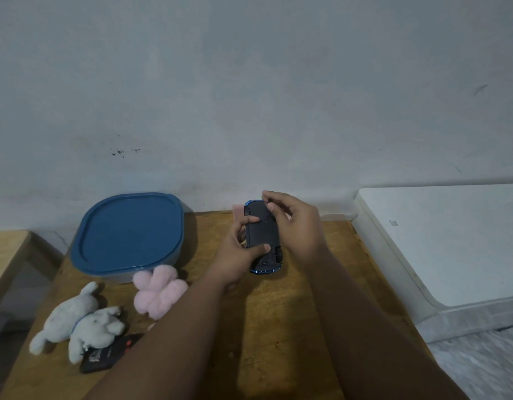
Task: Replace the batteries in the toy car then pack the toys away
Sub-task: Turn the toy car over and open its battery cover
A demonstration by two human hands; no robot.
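A blue toy car is held upside down above the wooden table, its dark underside facing me. My left hand grips the car from its left side, thumb and finger across the underside. My right hand rests on the car's far right end, fingertips on the underside near the top edge. A pink plush toy and a grey plush toy lie on the table at the left. Whether the battery cover is on or off I cannot tell.
A container with a blue lid stands at the table's back left. A black remote-like object lies under my left forearm by the grey plush. A small pink thing sits behind the car. A white surface adjoins the table's right.
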